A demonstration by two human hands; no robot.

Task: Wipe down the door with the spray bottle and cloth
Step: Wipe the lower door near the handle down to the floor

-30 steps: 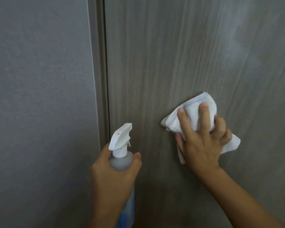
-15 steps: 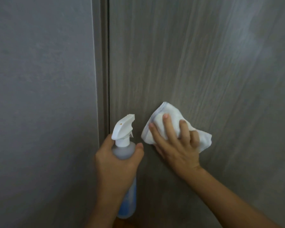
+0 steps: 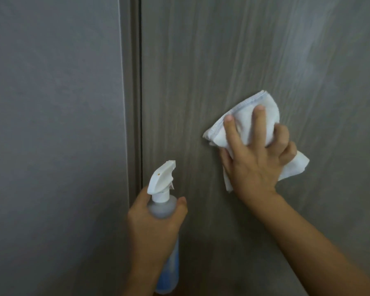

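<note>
A grey-brown wood-grain door (image 3: 201,71) fills the middle and right of the head view. My right hand (image 3: 254,159) presses a crumpled white cloth (image 3: 246,120) flat against the door at mid-height, fingers spread over it. My left hand (image 3: 154,227) grips a clear spray bottle (image 3: 161,189) with blue liquid and a white trigger head, held upright low down next to the door's left edge. The nozzle points up and right toward the door.
A grey door frame (image 3: 132,82) runs vertically left of the door, with a dark gap along the door's edge. A plain grey wall (image 3: 51,124) covers the left side. A paler smeared patch shows on the door at upper right.
My right hand slid the cloth left and down toward the bottle, then back up and to the right. My left hand keeps the bottle in about the same place.
</note>
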